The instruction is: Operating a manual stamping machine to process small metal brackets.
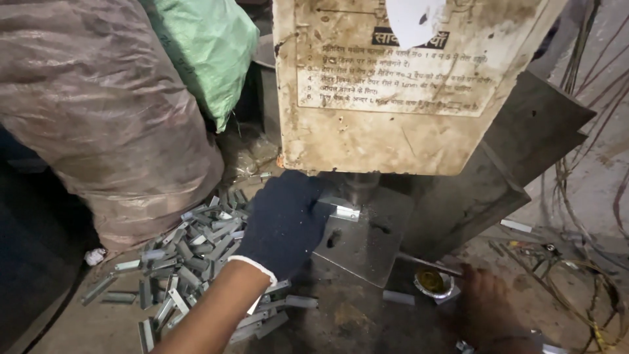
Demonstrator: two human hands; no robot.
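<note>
Hands at a worn press: the gloved left hand (285, 223) pinches a small folded metal clip (341, 208) on the steel plate (367, 242) beneath the ram; the bare right hand (488, 301) rests empty, loosely curled, beside a small round tin (432, 282). Placement looks underway, calling for exact seating. Dull grey clips (190, 255) heap alongside.

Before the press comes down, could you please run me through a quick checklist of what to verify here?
1. Metal piece seated on the press plate under the ram: ok, though exact alignment cannot be told.
2. Gloved left hand clear of the ram: not ok, its fingers rest at the piece.
3. Bare right hand clear of the plate: ok, it lies low beside a small round tin.
4. Pile of metal pieces within reach: ok.
5. Right hand protected: not ok, no glove.
</note>
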